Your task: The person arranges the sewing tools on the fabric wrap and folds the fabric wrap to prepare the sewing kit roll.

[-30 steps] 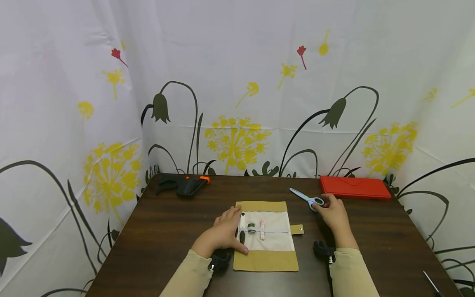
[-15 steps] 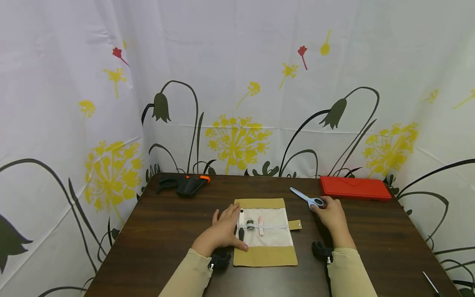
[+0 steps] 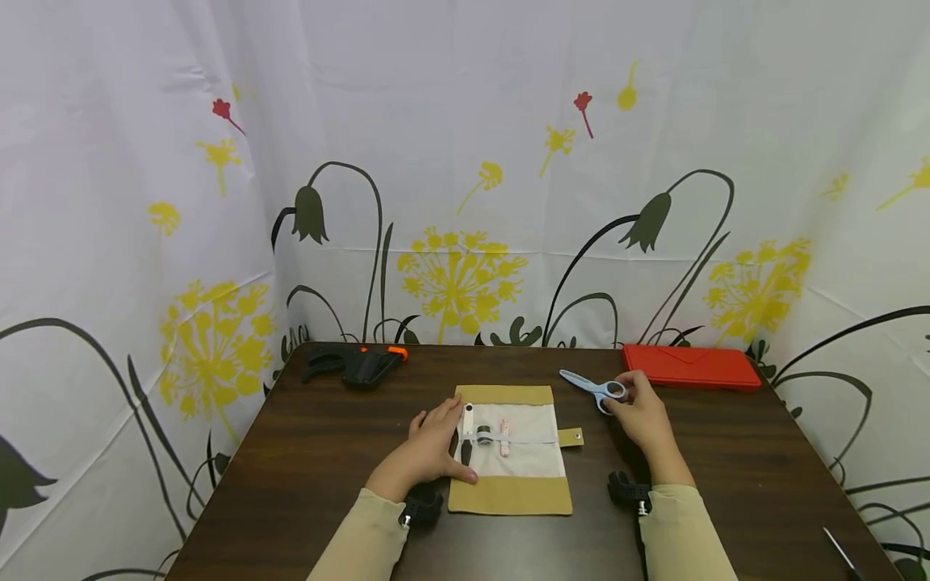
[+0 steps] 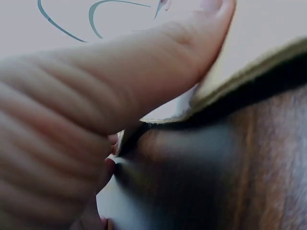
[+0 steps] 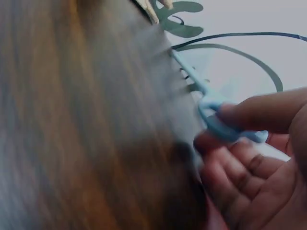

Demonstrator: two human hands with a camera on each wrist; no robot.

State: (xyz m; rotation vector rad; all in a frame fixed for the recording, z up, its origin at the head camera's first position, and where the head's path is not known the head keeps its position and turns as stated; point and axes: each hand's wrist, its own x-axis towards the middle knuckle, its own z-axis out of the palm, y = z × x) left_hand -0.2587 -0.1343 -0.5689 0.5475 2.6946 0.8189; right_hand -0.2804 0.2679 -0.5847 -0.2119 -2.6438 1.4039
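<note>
The right hand [image 3: 643, 415] pinches the pale-blue scissors [image 3: 585, 384] by a handle loop – their blades point off to its left, and a red case [image 3: 690, 365] lies just beyond it. The left hand [image 3: 423, 453] is spread, fingers and thumb resting along the left edge of a tan fabric pouch [image 3: 508, 496]; a pale band [image 3: 534, 440] crosses the pouch to its right.

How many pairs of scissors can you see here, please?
1 visible: the light-blue scissors, pinched by the right hand at a handle, left of the red case in the head view. Any inside that case would be hidden.
</note>
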